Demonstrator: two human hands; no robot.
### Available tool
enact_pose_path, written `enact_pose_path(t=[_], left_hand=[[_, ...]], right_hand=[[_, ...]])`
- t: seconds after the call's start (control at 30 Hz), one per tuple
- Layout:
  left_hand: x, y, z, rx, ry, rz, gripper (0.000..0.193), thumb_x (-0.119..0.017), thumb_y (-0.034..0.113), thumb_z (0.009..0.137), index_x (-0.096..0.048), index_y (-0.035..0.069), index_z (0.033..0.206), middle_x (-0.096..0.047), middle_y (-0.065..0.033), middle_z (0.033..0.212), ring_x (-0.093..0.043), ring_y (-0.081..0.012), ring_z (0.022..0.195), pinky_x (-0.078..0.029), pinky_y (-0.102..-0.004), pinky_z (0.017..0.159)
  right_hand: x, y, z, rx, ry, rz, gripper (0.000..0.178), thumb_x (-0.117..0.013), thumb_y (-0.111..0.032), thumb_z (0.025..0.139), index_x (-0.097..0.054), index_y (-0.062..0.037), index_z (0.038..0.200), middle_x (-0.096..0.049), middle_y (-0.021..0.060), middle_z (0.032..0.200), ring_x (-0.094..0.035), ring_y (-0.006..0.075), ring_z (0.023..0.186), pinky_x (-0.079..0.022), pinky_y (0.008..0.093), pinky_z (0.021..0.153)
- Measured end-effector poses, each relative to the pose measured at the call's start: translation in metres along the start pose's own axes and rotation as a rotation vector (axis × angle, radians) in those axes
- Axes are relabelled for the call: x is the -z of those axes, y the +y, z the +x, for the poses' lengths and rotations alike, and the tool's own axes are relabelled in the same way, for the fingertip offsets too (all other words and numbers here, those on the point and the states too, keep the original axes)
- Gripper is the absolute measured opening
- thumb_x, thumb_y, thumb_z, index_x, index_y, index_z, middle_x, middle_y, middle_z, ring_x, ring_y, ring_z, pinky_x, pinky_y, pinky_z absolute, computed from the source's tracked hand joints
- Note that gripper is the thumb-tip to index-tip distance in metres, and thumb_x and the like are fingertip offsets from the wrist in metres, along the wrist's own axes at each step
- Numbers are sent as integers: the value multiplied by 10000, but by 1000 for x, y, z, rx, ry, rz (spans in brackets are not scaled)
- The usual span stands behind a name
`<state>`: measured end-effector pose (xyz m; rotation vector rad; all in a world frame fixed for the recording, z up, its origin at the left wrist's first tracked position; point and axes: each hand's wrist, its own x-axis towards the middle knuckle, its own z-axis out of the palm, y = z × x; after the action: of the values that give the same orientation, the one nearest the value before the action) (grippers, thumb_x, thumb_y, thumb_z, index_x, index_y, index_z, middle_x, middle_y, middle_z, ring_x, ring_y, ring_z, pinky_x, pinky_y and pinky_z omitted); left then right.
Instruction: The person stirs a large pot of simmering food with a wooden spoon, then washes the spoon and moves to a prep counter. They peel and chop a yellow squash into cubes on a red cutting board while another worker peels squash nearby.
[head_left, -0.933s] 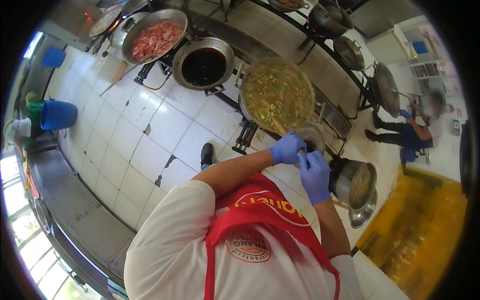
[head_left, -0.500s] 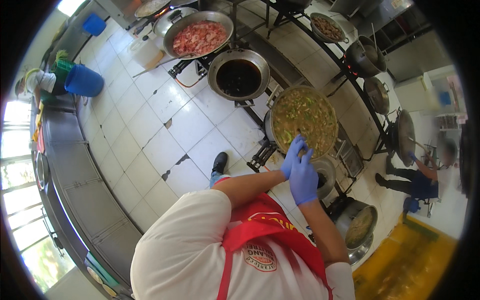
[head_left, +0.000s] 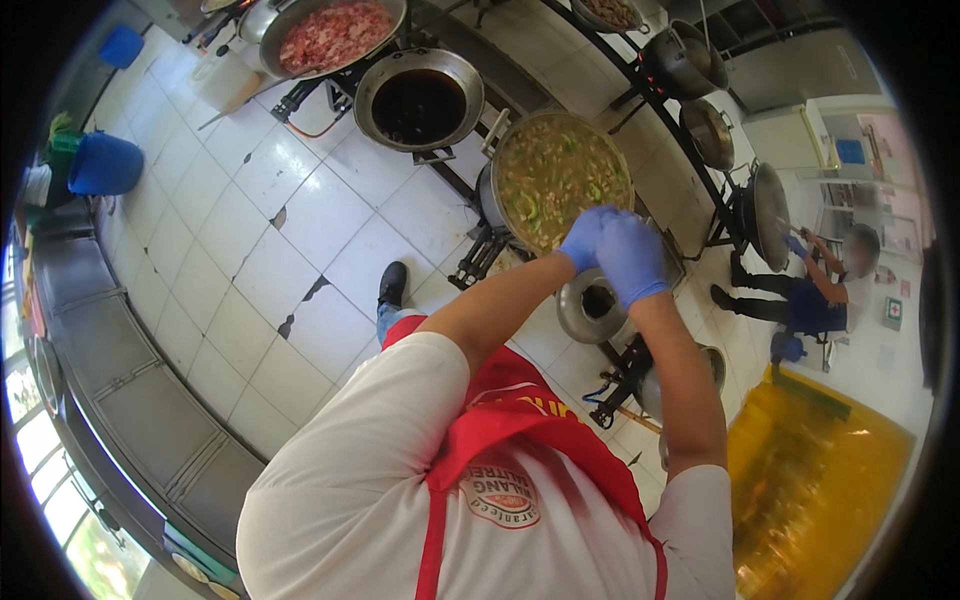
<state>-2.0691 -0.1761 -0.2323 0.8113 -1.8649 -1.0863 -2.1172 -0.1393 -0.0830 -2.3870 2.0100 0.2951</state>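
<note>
Both my hands, in blue-violet gloves, are together over the near right rim of a large metal pot (head_left: 487,203). The pot holds a brownish green stew (head_left: 560,172) with chopped pieces in it. My left hand (head_left: 583,240) is closed, its fingers partly hidden by the right. My right hand (head_left: 632,262) is also closed, right beside the left and overlapping it. Whatever they grip is hidden behind the gloves. Just below my hands a round metal lid-like piece (head_left: 578,322) with a dark centre is partly covered by my right wrist.
A wok of dark liquid (head_left: 418,103) and a wide pan of raw red meat (head_left: 335,38) stand on burners at upper left. More cooking pans, including a wok (head_left: 768,215), line the right. There a person (head_left: 818,300) works. Blue tub (head_left: 106,165) stands far left; cracked floor tiles (head_left: 270,330) lie between.
My hands have shifted rightward along the pot's near rim and drawn closer together. The whole view has turned, so the pans appear farther left and higher. More of the co-worker shows.
</note>
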Motion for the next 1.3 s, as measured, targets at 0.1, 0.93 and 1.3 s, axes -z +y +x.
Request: enact_pose_path(t=[0.1,0.93,1.3], left_hand=[[-24,8,10,38,-21,-104,330,-707,331,840,-692,40,996,-706,-224,1063,-671,-445,1014,-541,-492,896],[-103,60,-47,23,-989,410,573,-694,593,814,-810,70,1017,-773,-182,1011,-738,-377,958,-580,-454,862],[-113,88,-119,-149,-1203,421,593,-767,648,751,-822,86,932,-777,-161,911,-753,-363,891,-602,-455,801]], right_hand=[[20,20,-8,-96,43,71,258,-598,-203,958,-735,4,887,-715,245,878,-726,429,844,-597,490,784],[-86,85,-221,-1104,250,1450,240,-777,-251,922,-656,-45,898,-499,-11,604,-409,82,412,-276,268,384],[-145,10,-353,-1050,559,1569,203,-667,-202,994,-684,-1,966,-522,10,675,-427,67,426,-274,232,389]])
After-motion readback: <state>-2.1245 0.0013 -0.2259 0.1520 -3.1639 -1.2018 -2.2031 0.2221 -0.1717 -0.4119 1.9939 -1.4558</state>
